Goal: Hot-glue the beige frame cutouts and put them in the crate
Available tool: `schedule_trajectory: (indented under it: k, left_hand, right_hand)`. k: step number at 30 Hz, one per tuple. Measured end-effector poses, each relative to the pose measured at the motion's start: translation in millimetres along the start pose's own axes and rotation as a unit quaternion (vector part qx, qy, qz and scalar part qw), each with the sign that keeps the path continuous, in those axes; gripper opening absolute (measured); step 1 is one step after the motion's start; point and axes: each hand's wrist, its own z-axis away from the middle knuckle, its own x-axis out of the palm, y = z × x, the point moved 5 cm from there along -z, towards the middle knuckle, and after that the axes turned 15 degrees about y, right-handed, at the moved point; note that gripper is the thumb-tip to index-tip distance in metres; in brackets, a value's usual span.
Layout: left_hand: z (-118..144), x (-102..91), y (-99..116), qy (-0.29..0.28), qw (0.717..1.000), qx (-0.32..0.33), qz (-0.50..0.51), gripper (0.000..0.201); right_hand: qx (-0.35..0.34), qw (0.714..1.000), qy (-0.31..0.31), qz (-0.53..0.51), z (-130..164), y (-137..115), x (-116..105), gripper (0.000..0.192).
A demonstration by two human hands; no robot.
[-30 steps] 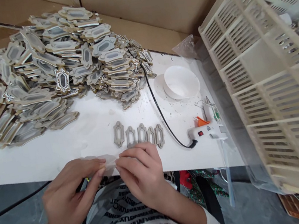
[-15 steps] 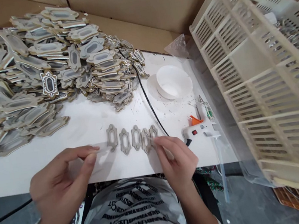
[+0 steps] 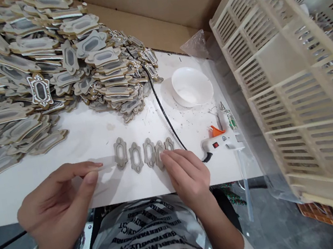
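Several small grey frame pieces with scalloped ends and long openings lie in a row on the white table; the leftmost frame piece (image 3: 121, 153) stands a little apart. My left hand (image 3: 60, 200) pinches a thin, see-through strip (image 3: 106, 166) left of the row, its far end near that piece. At the right end, the fingertips of my right hand (image 3: 190, 175) are pressed together over a frame piece (image 3: 159, 156). They partly cover it and the rightmost frame piece (image 3: 169, 143). Whatever they pinch is hidden.
A large pile of similar frame pieces (image 3: 90, 61) fills the back left. To the right are a white bowl (image 3: 192, 86), a white glue gun (image 3: 224, 142) with an orange part, and a tall slatted plastic crate (image 3: 274, 65). A black cable (image 3: 164, 108) crosses the table.
My right hand has moved slightly left and its fingertips have come down onto a frame piece. The left hand still pinches the strip. The view has shifted a little.
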Motion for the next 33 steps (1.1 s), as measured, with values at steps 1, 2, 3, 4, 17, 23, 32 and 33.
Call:
schedule_trajectory:
  k: [1,2,3,4,17,23,32,33]
  left_hand:
    - [-0.1,0.6,1.2,-0.002,1.000,-0.001,0.000,0.004]
    - [-0.2,1.3,2.7,-0.003,1.000,-0.002,0.000,0.003]
    - [-0.3,1.8,4.1,-0.003,1.000,-0.004,0.001,0.003]
    - [-0.4,2.2,5.3,-0.003,1.000,-0.005,0.003,0.002]
    - [1.2,3.9,12.2,0.006,1.000,-0.012,-0.028,0.005]
    - [8.6,14.3,28.3,-0.058,0.998,-0.037,0.002,0.005]
    - [18.3,35.1,39.1,-0.165,0.984,-0.015,0.071,0.008]
    - [18.2,35.4,38.7,-0.168,0.983,-0.014,0.068,0.008]
  right_hand:
    - [-0.006,1.000,-0.002,0.007,-0.4,0.0,-0.3,0.017]
    - [-0.010,1.000,-0.004,0.012,-0.7,-0.1,-0.6,0.017]
    - [-0.014,1.000,-0.010,0.017,-0.9,-0.2,-0.7,0.017]
    - [-0.016,1.000,-0.018,0.020,-0.9,-0.3,-0.6,0.017]
    - [-0.010,0.992,-0.123,0.020,-2.7,4.5,-3.9,0.018]
    - [0.104,0.989,-0.045,-0.099,-6.5,2.6,-14.1,0.023]
    - [0.376,0.883,-0.008,-0.280,-7.3,-16.9,1.1,0.017]
    - [0.384,0.879,-0.002,-0.282,-6.0,-16.6,1.6,0.017]
